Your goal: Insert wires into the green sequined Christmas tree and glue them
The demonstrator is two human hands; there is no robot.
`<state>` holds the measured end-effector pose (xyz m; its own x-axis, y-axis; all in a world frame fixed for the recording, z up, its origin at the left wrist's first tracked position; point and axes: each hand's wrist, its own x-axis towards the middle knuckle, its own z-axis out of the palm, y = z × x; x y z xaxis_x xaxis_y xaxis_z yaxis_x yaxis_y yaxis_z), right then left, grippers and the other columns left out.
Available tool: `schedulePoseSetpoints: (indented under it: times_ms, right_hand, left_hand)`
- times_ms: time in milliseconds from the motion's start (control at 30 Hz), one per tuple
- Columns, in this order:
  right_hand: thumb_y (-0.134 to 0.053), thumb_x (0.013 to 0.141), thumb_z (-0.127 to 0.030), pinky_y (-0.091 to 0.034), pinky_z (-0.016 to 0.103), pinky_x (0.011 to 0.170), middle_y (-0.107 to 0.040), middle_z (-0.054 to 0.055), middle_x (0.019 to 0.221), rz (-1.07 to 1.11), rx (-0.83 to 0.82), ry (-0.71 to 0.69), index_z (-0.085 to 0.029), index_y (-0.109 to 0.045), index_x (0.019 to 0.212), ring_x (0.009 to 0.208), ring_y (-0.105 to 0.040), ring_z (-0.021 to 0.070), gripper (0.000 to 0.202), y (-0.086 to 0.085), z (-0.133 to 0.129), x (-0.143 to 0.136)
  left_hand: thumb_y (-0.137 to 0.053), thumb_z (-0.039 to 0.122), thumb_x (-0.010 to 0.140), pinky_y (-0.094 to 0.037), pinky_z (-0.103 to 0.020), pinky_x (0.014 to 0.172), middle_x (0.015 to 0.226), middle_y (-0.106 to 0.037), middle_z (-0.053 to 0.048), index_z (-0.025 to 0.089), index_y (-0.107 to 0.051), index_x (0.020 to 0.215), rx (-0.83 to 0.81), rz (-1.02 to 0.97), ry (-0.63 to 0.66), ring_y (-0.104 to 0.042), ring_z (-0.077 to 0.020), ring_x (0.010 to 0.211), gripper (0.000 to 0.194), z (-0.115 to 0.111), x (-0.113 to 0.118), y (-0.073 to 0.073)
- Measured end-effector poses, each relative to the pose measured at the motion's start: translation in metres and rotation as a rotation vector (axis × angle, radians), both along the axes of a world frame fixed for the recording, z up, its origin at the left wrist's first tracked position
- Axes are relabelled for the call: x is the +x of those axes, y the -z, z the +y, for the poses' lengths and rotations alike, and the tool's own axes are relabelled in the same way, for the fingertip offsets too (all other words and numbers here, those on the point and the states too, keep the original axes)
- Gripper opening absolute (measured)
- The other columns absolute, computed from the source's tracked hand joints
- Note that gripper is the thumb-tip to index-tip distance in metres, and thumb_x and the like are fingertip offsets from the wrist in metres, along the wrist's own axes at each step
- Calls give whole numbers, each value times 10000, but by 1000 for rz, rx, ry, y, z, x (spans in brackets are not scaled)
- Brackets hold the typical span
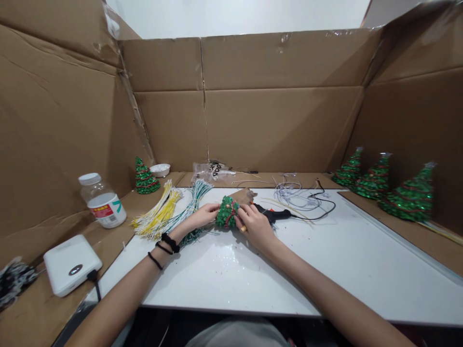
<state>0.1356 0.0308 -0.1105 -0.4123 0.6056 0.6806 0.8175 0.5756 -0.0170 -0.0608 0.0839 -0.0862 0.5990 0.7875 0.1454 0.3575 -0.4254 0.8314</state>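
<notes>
Between my two hands, over the white board, is a small green Christmas tree [226, 212] with red trim, tilted over. My left hand [205, 216] grips its left side with closed fingers. On the other side, my right hand [256, 226] closes its fingers around the tree's edge, and a short tan stick-like piece [243, 229] pokes out beneath them. Just behind my right hand lies a black glue gun [277, 215] with its cord running right. White-tipped yellow wires [159, 214] and green wires [193, 202] lie in bundles beside my left hand.
Finished-looking trees stand on the right [408, 197] and back left. A clear jar [104, 207] and a white box-shaped device [72, 265] sit left. Behind are a white dish [160, 169], a plastic bag [210, 172] and tangled clear wire [289, 193]. Cardboard walls [282, 120] enclose the board.
</notes>
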Motion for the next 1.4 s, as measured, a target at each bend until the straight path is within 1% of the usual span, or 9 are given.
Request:
schedulePoseSetpoints:
  times_ms: [67, 167, 267, 367, 700, 933, 1067, 1267, 1400]
  right_hand:
    - [-386, 926, -211, -417, 309, 646, -609, 89, 932, 30, -35, 7, -177, -579, 852, 848, -515, 228, 210, 0, 0, 0]
    - [-384, 929, -196, -408, 287, 661, -602, 73, 931, 102, -76, -6, -188, -556, 823, 852, -511, 209, 202, 1, 2, 2]
    - [-381, 932, -200, -392, 281, 657, -597, 58, 859, 151, -91, -19, -198, -520, 764, 818, -501, 201, 218, 2, 6, 3]
    - [-361, 934, -203, -372, 279, 639, -583, 52, 784, 181, -100, -16, -204, -478, 710, 783, -489, 201, 252, 2, 7, 3]
    - [-394, 834, -200, -262, 236, 531, -407, -30, 564, 377, -362, -82, -205, -350, 614, 535, -380, 124, 224, -11, 11, 14]
    - [-397, 722, -191, -208, 239, 501, -345, -46, 521, 421, -581, -32, -202, -300, 572, 511, -328, 110, 179, -24, 10, 19]
    - [-403, 681, -180, -191, 242, 497, -324, -50, 525, 405, -709, -27, -199, -292, 564, 512, -307, 101, 163, -30, 10, 23]
    - [-389, 688, -144, -162, 250, 490, -251, -57, 524, 393, -835, -47, -199, -253, 533, 497, -244, 86, 213, -38, 8, 27]
    - [-417, 777, -266, -183, 242, 479, -253, -58, 519, 414, -852, -122, -199, -289, 534, 484, -240, 89, 281, -38, 10, 34]
  left_hand:
    - [-481, 413, 817, -410, -289, 837, 938, -654, -60, 131, -619, 900, -37, -32, 34, -547, -199, 906, 325, -1, 2, -2]
    - [-509, 441, 802, -410, -247, 685, 833, -621, -39, 122, -604, 892, -75, -36, 23, -508, -154, 747, 345, -4, 3, -3]
    - [-505, 494, 794, -316, -218, 524, 670, -522, 10, 123, -590, 854, -152, -9, 44, -385, -102, 569, 386, -5, 3, -1]
    - [-507, 542, 773, -226, -218, 467, 563, -394, 48, 129, -557, 778, -238, -20, 49, -276, -79, 494, 416, -6, 6, 2]
    - [-505, 367, 724, -141, -219, 424, 413, -302, 85, 167, -458, 606, -420, 1, -12, -237, -59, 394, 237, -28, 14, -17]
    - [-582, 364, 630, -94, -223, 434, 442, -266, 99, 158, -467, 576, -456, -95, -34, -176, -42, 410, 242, -28, 24, -9]
    - [-593, 350, 635, -116, -217, 440, 461, -322, 85, 133, -524, 599, -451, -126, -33, -196, -44, 430, 231, -30, 26, -7]
    - [-601, 345, 634, -206, -206, 467, 547, -469, 39, 110, -592, 652, -458, -131, -3, -311, -62, 486, 236, -33, 30, -8]
    - [-591, 365, 640, -159, -215, 455, 507, -393, 62, 124, -555, 621, -475, -108, -8, -247, -53, 464, 245, -36, 30, -12]
